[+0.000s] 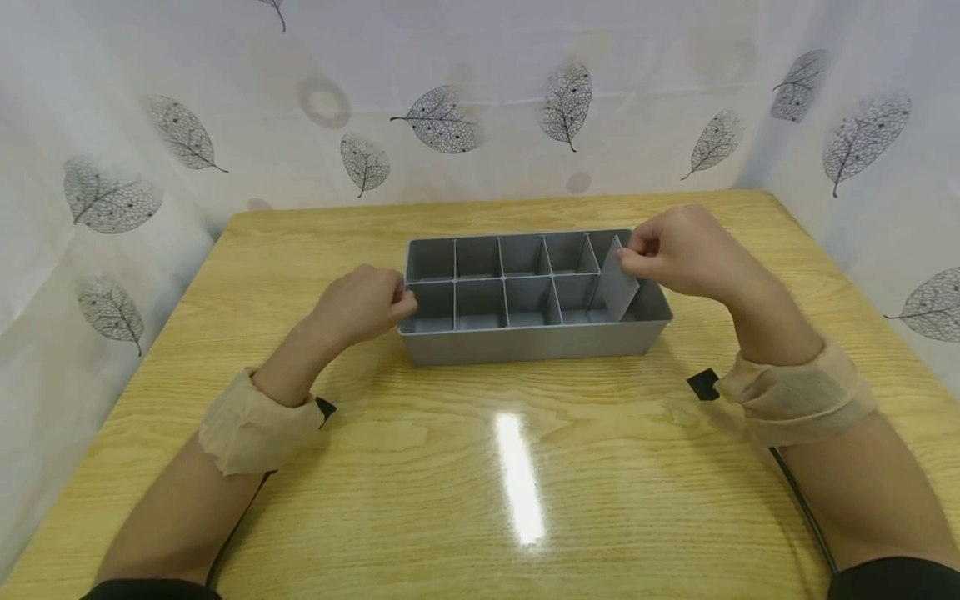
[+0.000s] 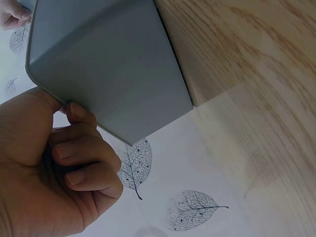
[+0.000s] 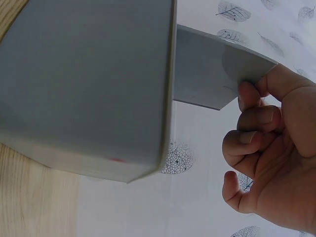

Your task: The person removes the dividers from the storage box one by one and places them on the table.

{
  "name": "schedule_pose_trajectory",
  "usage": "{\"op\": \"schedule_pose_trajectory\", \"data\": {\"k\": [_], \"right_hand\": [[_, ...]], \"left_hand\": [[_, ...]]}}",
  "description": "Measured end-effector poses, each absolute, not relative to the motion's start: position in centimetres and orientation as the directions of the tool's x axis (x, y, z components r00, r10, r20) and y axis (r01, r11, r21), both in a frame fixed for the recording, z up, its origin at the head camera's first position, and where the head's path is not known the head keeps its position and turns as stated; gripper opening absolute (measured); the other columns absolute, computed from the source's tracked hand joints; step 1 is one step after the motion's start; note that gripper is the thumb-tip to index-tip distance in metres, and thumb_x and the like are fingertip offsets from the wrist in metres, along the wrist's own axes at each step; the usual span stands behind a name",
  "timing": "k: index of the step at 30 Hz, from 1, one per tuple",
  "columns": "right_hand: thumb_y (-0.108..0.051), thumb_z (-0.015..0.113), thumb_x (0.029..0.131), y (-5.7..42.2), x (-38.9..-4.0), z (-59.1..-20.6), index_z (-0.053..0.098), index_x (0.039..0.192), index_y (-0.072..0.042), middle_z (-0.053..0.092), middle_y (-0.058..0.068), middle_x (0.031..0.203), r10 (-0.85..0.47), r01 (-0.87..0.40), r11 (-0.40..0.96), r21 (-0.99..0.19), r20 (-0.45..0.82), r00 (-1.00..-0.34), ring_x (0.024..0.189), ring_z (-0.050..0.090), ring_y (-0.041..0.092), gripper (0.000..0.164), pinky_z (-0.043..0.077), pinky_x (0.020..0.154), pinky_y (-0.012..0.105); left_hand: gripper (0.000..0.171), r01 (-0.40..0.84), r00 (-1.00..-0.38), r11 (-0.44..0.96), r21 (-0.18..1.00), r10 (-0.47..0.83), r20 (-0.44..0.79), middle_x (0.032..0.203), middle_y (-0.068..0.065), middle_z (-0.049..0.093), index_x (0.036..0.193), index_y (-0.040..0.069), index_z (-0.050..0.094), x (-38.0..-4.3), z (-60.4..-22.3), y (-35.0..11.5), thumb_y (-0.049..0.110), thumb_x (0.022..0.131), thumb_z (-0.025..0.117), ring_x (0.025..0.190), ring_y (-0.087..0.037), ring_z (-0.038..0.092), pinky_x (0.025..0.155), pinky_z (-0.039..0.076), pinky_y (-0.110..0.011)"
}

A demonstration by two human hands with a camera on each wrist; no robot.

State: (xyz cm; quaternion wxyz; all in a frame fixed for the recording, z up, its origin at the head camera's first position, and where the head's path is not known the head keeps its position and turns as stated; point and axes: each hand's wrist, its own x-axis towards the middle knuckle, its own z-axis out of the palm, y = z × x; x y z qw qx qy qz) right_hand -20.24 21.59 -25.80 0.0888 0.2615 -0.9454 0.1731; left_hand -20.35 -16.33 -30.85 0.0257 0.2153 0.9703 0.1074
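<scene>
A long grey divider box [image 1: 525,340] stands on the table, split by thin walls into two rows of compartments. My left hand [image 1: 365,304] pinches the rim at the box's left end between thumb and index finger, as the left wrist view also shows at the box wall [image 2: 113,64]. At the right end, my right hand [image 1: 684,254] pinches the edge of a thin grey divider panel [image 1: 619,282]. That panel stands tilted, partly inside the box and partly above its rim. In the right wrist view the panel [image 3: 212,69] sticks out past the box's end wall.
The box rests on a wood-grain table [image 1: 450,467] with a bright light reflection near its front. A white curtain [image 1: 495,50] printed with leaves hangs behind and at both sides. Beige wraps [image 1: 258,425] circle both wrists, with dark cords along the forearms.
</scene>
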Motion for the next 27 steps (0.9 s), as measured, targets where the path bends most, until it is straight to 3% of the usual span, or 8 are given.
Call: {"op": "schedule_pose_trajectory", "data": {"k": [27], "right_hand": [[-0.017,0.054,0.083,21.48,-20.06,-25.28,0.06,0.059,-0.02,0.049,-0.007,0.051,-0.488,-0.548,0.794,-0.264,0.263,-0.833,0.043,0.038,0.009,0.025,0.034,0.046,0.029]], "left_hand": [[0.029,0.41,-0.909,0.888,0.207,0.418,0.007,0.051,0.004,0.033,0.057,0.014,0.038,-20.42,-30.83,-16.25,0.026,0.083,0.044,0.048,-0.012,0.03,0.044,0.026,-0.028]]}}
